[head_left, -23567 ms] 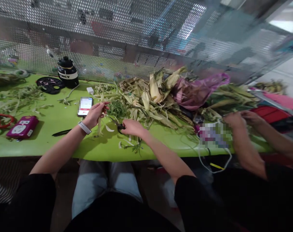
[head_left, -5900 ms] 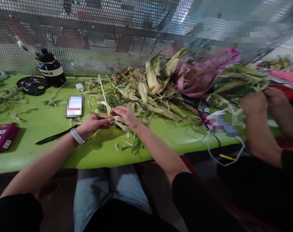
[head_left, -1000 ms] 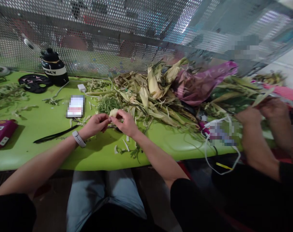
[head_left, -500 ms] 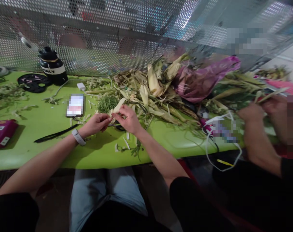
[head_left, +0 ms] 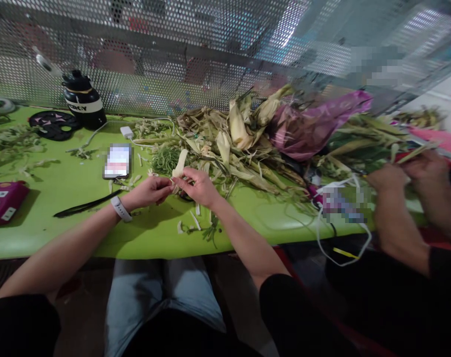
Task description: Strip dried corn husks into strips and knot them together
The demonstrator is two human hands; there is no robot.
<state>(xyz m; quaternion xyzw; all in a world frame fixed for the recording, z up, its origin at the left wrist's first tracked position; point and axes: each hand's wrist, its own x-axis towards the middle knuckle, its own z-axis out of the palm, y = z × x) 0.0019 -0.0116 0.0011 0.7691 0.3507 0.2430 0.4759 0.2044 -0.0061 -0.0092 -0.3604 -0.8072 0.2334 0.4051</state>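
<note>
Above the green table (head_left: 80,238), my left hand (head_left: 154,190) and my right hand (head_left: 196,185) meet with fingers pinched together. Between them is a pale strip of corn husk (head_left: 180,162), its broad end sticking up past my right fingers. The lower end of the strip is hidden by my fingertips. Just behind my hands lies a small heap of thin green strands (head_left: 166,159). A large pile of dry corn husks (head_left: 206,126) spreads behind and to the right. Husk scraps (head_left: 194,220) lie below my right hand.
A phone (head_left: 116,161), a black strap (head_left: 86,204), a purple power strip (head_left: 5,201) and a black bottle (head_left: 83,101) stand or lie leftward. A purple plastic bag (head_left: 303,129) rests on the husks. At right, another person's hands (head_left: 389,173) hold a husk strip, near a white cable (head_left: 318,238).
The husk strip has turned more upright between my fingers. My hands stay in nearly the same place, and the view has shifted slightly.
</note>
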